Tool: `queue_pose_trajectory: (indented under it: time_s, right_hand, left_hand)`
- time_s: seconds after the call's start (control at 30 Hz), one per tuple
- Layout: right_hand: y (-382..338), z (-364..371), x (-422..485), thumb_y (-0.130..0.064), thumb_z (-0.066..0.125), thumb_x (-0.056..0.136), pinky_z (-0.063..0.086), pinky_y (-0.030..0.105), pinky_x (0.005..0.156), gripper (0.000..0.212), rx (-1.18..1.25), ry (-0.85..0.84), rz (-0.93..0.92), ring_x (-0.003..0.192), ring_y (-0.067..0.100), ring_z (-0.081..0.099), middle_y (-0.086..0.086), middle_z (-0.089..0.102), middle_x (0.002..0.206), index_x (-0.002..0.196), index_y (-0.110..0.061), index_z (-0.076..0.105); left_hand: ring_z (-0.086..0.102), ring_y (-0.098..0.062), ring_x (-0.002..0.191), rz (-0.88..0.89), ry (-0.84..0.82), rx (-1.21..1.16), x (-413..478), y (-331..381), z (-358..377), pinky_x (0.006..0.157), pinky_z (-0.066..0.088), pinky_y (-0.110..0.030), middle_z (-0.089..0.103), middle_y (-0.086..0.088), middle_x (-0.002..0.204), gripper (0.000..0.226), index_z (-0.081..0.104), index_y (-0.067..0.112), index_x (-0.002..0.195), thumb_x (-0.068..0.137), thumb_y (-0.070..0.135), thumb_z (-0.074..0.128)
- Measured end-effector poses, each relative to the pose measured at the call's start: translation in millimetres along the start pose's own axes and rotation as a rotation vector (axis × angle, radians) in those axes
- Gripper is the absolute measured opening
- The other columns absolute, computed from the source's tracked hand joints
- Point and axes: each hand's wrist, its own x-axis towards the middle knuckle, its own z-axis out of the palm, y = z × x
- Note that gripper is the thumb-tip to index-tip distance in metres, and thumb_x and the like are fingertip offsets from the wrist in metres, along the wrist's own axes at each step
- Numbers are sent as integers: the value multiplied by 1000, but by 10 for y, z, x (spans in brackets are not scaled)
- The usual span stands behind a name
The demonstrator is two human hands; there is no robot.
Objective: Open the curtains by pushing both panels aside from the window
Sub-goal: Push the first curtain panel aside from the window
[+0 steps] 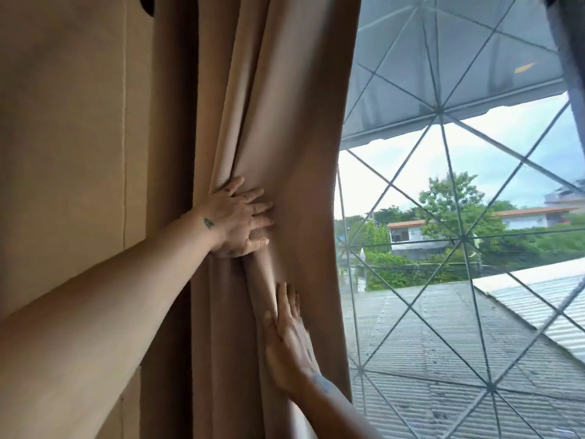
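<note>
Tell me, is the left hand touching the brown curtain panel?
Touching. The head view shows the left hand lying flat on the brown curtain panel, fingers spread, fabric bunching around it.

Curtain panel left of window, wall farther left.

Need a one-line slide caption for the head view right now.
Both hands, left above right, press the bunched tan curtain panel aside from the grilled window.

Tan curtain panel bunched left; right panel barely visible.
</note>
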Motion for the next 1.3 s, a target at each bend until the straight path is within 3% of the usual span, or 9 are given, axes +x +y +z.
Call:
queue_pose_trajectory:
  time_s: [0.13, 0.5, 1.07, 1.3]
  right_hand:
    - [4, 270, 215, -23, 25, 98, 11, 46, 119, 55, 46, -70, -36, 146, 15, -6, 4, -2, 160, 147, -19, 0]
    - [-138, 996, 607, -26, 24, 99, 15, 49, 117, 54, 127, -153, -115, 146, 13, -8, 1, -6, 160, 147, -24, 0]
    - [-649, 2041, 1010, -27, 22, 99, 11, 52, 118, 53, 206, -141, -45, 145, 12, -10, -1, -4, 160, 147, -25, 1]
    - [-846, 2394, 1214, -31, 20, 99, 13, 52, 118, 52, 132, -156, -35, 146, 14, -9, 0, -3, 160, 147, -25, 2]
  left_hand:
    - [0, -15, 147, -53, -80, 24, 3, -187, 246, 118, -8, -45, 11, 7, 159, 56, 23, 33, 145, 93, 54, 24]
    - [0, -17, 148, -124, -147, 105, -137, -649, 804, 118, -9, -46, 11, 5, 160, 56, 24, 32, 144, 93, 54, 25]
    - [3, -17, 148, -119, -90, 43, -380, -1473, 1619, 118, -9, -46, 17, 4, 159, 54, 30, 29, 143, 93, 51, 28]
    - [3, -17, 148, -148, -78, -17, -511, -1828, 1945, 118, -10, -43, 17, 4, 159, 54, 26, 30, 144, 93, 50, 29]
